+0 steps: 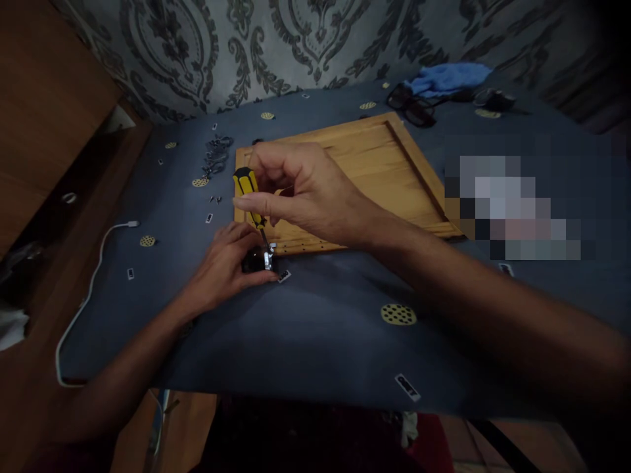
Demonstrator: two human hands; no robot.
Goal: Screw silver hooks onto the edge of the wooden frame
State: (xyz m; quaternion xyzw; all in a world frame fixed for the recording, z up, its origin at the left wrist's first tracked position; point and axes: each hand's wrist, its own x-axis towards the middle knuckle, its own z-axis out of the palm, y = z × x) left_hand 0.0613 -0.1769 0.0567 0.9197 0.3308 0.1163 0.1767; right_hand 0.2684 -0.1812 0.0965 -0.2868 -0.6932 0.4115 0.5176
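My right hand [305,190] is closed around the yellow and black handle of a screwdriver [246,187], held steeply tilted with its shaft pointing down. The screwdriver's tip meets a small shiny metal fitting [268,260], or lies right beside it. Curled about that fitting is my left hand [227,263], thumb on the near side and fingers on the far side; its exact grip is partly in shadow. Behind both hands lies a framed wooden panel [365,177] flat on the table, with small dark holes along its near edge. The fitting sits by the panel's near left corner.
Several small screws [215,200] and a cluster of dark metal pieces [217,154] lie left of the panel. A white cable [98,263] runs along the left. Sunglasses [414,106] and a blue cloth [448,79] lie at the back right. A blurred patch covers the right.
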